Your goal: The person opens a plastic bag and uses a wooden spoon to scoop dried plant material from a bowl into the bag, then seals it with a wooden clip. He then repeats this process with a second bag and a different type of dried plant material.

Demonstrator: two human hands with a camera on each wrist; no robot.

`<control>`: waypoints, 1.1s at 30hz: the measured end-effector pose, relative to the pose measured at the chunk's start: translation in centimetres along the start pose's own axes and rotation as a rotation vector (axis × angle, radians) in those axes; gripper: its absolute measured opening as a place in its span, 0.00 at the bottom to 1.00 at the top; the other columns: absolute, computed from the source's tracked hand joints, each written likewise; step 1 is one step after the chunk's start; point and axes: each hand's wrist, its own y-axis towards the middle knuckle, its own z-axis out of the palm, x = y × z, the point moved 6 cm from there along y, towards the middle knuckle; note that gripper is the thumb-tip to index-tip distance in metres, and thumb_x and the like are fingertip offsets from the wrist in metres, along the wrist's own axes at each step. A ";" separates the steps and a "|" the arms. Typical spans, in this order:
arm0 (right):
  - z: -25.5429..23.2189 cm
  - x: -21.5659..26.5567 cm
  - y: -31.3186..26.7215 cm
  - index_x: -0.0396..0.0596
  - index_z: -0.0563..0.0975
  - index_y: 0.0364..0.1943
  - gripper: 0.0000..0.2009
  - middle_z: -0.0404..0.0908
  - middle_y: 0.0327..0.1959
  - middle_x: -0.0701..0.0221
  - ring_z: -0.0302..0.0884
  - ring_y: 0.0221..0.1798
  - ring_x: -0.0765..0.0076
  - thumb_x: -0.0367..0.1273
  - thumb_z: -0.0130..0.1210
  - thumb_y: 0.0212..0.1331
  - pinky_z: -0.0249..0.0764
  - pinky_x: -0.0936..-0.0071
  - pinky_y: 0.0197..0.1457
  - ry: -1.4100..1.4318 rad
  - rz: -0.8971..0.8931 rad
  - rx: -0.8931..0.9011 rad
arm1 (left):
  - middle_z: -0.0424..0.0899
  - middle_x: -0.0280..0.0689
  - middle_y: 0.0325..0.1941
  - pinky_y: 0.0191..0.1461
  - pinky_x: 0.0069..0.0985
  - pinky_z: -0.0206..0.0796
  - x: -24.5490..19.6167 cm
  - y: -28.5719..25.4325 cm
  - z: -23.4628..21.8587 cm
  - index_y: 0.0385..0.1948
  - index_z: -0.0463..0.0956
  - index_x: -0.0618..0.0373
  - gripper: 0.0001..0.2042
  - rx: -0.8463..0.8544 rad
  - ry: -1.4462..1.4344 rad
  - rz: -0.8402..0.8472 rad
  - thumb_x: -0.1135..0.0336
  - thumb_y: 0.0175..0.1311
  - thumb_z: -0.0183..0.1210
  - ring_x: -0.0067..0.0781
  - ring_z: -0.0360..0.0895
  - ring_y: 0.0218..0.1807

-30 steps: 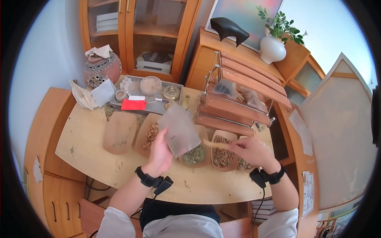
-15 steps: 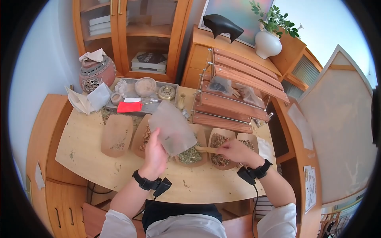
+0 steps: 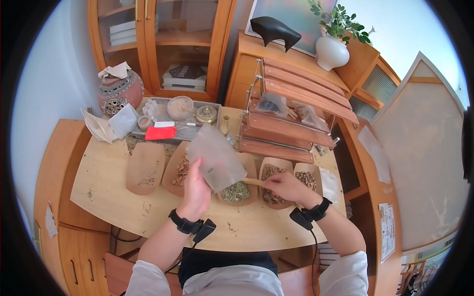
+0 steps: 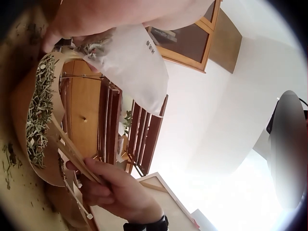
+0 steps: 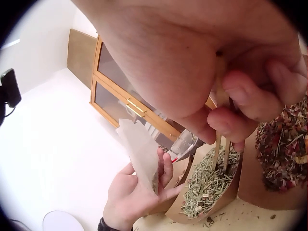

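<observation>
My left hand [image 3: 196, 195] holds a whitish translucent pouch [image 3: 215, 157] at its lower left side, tilted over the middle of the table. Some dried herb bits [image 4: 94, 48] show inside the pouch in the left wrist view. My right hand [image 3: 289, 187] pinches wooden tongs [image 4: 72, 149] with two slim arms. Their tips reach into the green chopped dried herb [image 5: 207, 187] in a brown paper tray [image 4: 53, 178]. In the head view the pouch overlaps part of this tray and hides the tips.
Beside it stand trays of reddish flakes [image 3: 181, 172], a mixed dried herb [image 3: 271, 172] and dark pieces [image 3: 307, 178]. Another tray [image 3: 144, 165] at left holds a few scraps. Behind are a grey tray [image 3: 185, 134] of small vessels and a tiered wooden rack [image 3: 284, 129].
My right hand has moved left with the tongs, bringing their tips down into the green herb. The pouch stays in my left hand, nearly in place; the head view has shifted slightly.
</observation>
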 end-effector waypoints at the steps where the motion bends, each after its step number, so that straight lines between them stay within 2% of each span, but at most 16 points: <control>1: 0.2 0.0 0.1 0.38 0.83 0.42 0.16 0.79 0.22 0.63 0.77 0.27 0.72 0.40 0.56 0.63 0.73 0.70 0.36 0.023 0.017 0.007 | 0.70 0.36 0.68 0.73 0.38 0.54 0.2 0.3 -0.2 0.68 0.60 0.54 0.26 0.002 -0.005 -0.004 0.52 0.74 0.46 0.34 0.66 0.69; 2: 0.5 0.0 0.2 0.38 0.82 0.42 0.16 0.79 0.22 0.63 0.77 0.27 0.73 0.40 0.56 0.63 0.73 0.70 0.36 0.045 0.034 0.015 | 0.70 0.36 0.68 0.73 0.38 0.55 0.5 0.6 -0.5 0.68 0.60 0.55 0.26 0.004 -0.010 -0.008 0.52 0.74 0.46 0.34 0.66 0.69; 5: 1.0 0.4 0.4 0.40 0.83 0.42 0.16 0.81 0.24 0.62 0.79 0.28 0.67 0.40 0.57 0.63 0.75 0.68 0.37 0.017 -0.029 -0.037 | 0.70 0.36 0.67 0.73 0.38 0.55 0.7 0.8 -0.6 0.68 0.60 0.55 0.25 0.008 -0.013 -0.005 0.52 0.74 0.46 0.35 0.67 0.68; 8: 1.9 0.0 1.7 0.43 0.84 0.41 0.15 0.84 0.27 0.59 0.82 0.31 0.57 0.41 0.58 0.62 0.77 0.66 0.40 -0.005 -0.233 -0.079 | 0.70 0.37 0.67 0.73 0.38 0.56 0.9 0.9 -0.6 0.67 0.61 0.55 0.25 -0.003 -0.018 -0.002 0.52 0.74 0.46 0.35 0.67 0.68; 11: 2.0 0.5 1.2 0.43 0.84 0.40 0.16 0.85 0.31 0.56 0.83 0.35 0.50 0.42 0.58 0.61 0.77 0.64 0.43 -0.160 -0.197 -0.158 | 0.70 0.35 0.68 0.72 0.37 0.55 0.8 0.9 -0.7 0.67 0.61 0.55 0.25 0.013 -0.030 -0.002 0.52 0.74 0.47 0.34 0.66 0.68; 14: 2.0 0.8 0.9 0.42 0.84 0.40 0.16 0.85 0.32 0.55 0.84 0.36 0.50 0.42 0.58 0.62 0.77 0.64 0.44 -0.176 -0.190 -0.154 | 0.69 0.35 0.68 0.72 0.36 0.55 0.5 0.7 -0.3 0.67 0.61 0.55 0.25 0.025 -0.032 0.003 0.52 0.74 0.48 0.33 0.66 0.69; 17: 1.9 -0.7 1.2 0.41 0.84 0.41 0.16 0.85 0.31 0.56 0.84 0.34 0.54 0.41 0.58 0.62 0.77 0.65 0.42 -0.019 -0.281 -0.165 | 0.69 0.35 0.68 0.73 0.38 0.55 0.8 0.8 -0.4 0.68 0.61 0.54 0.25 0.014 -0.037 -0.023 0.52 0.75 0.46 0.35 0.66 0.69; 20: 1.4 -1.8 0.8 0.40 0.84 0.43 0.15 0.84 0.29 0.60 0.81 0.29 0.67 0.38 0.58 0.63 0.75 0.69 0.38 0.078 -0.202 -0.151 | 0.69 0.36 0.68 0.73 0.39 0.55 1.1 0.9 -0.5 0.68 0.60 0.54 0.25 -0.001 -0.040 -0.032 0.52 0.75 0.45 0.35 0.66 0.69; 23: 0.5 -1.1 -0.4 0.38 0.84 0.43 0.14 0.82 0.25 0.68 0.73 0.28 0.79 0.37 0.57 0.65 0.72 0.76 0.35 0.145 -0.122 -0.128 | 0.69 0.36 0.68 0.73 0.39 0.55 1.1 0.8 -0.6 0.68 0.60 0.54 0.25 -0.006 -0.039 -0.035 0.52 0.75 0.44 0.35 0.65 0.69; 26: -0.3 -1.6 -0.6 0.37 0.83 0.43 0.14 0.79 0.24 0.74 0.69 0.28 0.84 0.36 0.57 0.66 0.69 0.80 0.33 0.255 -0.101 -0.149 | 0.69 0.36 0.69 0.73 0.39 0.54 0.5 0.5 -0.6 0.68 0.60 0.54 0.25 -0.004 -0.025 -0.015 0.52 0.75 0.44 0.35 0.65 0.70; 30: -1.9 -0.4 -2.0 0.36 0.83 0.45 0.14 0.79 0.26 0.77 0.68 0.29 0.85 0.35 0.57 0.66 0.68 0.81 0.33 0.302 -0.129 -0.172 | 0.68 0.36 0.69 0.73 0.39 0.55 -0.2 -0.2 0.3 0.69 0.59 0.55 0.26 -0.001 -0.008 0.011 0.52 0.75 0.43 0.35 0.65 0.70; 33: -3.1 1.1 -3.2 0.36 0.83 0.45 0.15 0.79 0.27 0.78 0.68 0.30 0.85 0.36 0.56 0.67 0.68 0.82 0.34 0.360 -0.153 -0.195 | 0.69 0.36 0.69 0.72 0.37 0.56 0.2 -0.5 0.6 0.67 0.61 0.55 0.26 0.034 -0.001 -0.076 0.50 0.75 0.45 0.34 0.67 0.69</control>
